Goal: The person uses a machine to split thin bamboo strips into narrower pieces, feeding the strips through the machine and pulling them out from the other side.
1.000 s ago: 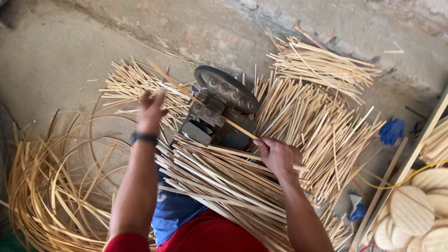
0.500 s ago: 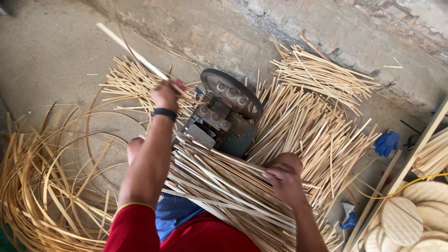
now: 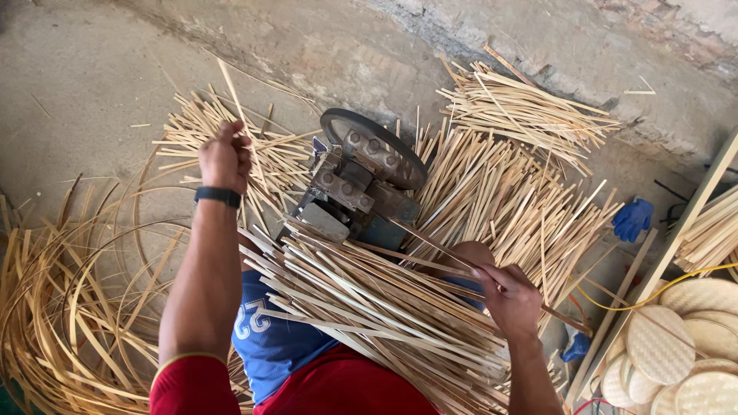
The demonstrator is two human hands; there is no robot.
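The left hand (image 3: 225, 157) is raised over the floor, fingers closed around 1 thin bamboo strip (image 3: 234, 96) that sticks up and away past the knuckles; a black wristband (image 3: 217, 196) sits just behind it. To its right, close by, stands the small metal splitting machine (image 3: 361, 180) with its round wheel on top. The right hand (image 3: 507, 296) is lower and nearer the body, curled around another long strip (image 3: 438, 246) whose far end runs up-left toward the machine. Under and just left of this hand lies a thick bundle of cut strips (image 3: 369, 307) across the lap. Beyond it spreads a fan of short sticks (image 3: 507, 192), and further right a blue glove (image 3: 632, 219) and round woven mats (image 3: 684, 338). Left of the raised hand, curled shavings (image 3: 69, 307) pile up.

The strips look light, stiff along their length yet springy and easy to snap; edges may be sharp. Pinching near one end, as both hands do, seems best.
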